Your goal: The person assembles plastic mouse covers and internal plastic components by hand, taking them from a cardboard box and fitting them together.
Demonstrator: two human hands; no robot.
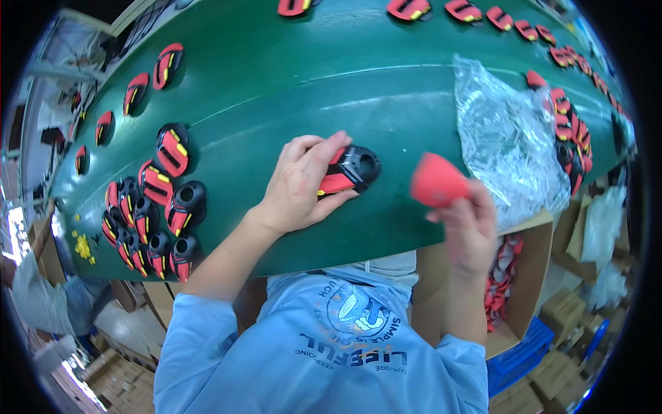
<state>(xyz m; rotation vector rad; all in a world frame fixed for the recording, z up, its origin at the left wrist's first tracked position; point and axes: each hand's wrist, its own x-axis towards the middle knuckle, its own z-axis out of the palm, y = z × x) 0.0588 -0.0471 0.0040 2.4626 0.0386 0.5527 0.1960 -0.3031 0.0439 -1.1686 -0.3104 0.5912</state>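
My left hand (303,181) is closed over a red-and-black plastic part (360,168) with yellow accents, which rests on the green table. A round opening shows at the part's black end, which points to the right. Fingers and palm hide much of its red side. To the right, my right hand (469,224) pinches a red curved plastic piece (437,181), broad and rounded at its upper end. This piece is slightly blurred and held apart from the part under my left hand.
Several similar parts (185,207) cluster at the left, near small yellow pieces (83,247). More parts (408,8) line the far side of the green table (289,103). Clear plastic wrap (507,131) lies at the right, above an open cardboard box (531,276) of red pieces.
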